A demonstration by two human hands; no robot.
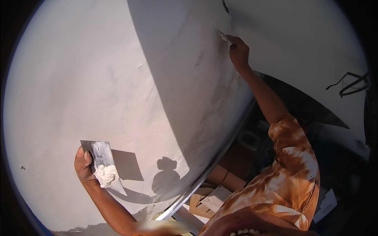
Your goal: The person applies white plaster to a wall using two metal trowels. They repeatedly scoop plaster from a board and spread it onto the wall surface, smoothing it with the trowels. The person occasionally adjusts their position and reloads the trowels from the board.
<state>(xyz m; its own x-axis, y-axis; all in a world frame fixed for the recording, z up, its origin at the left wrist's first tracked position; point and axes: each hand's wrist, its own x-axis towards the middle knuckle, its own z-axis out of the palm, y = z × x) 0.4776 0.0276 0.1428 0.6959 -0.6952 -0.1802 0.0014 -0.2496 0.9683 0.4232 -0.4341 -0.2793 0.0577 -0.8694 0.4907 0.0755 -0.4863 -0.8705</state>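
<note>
My left hand [83,167] grips the edge of a flat metal plate [101,151], thumb on its face. On the plate's lower part sits a lump of white putty [106,176]. Up at the far right of the white wall [94,78], my right hand [239,53] is closed around a small putty knife [221,34] with a dab of white on it. Its tip is close to the wall; whether it touches, I cannot tell. Just above it, a dark gap [225,6] shows at the corner where two surfaces meet.
A sharp shadow edge crosses the wall. Dark wires [354,83] stick out from the surface at the far right. Below runs a pale metal edge [175,208], with cardboard [201,198] beside it. Unclear items lie in the dark behind my right arm.
</note>
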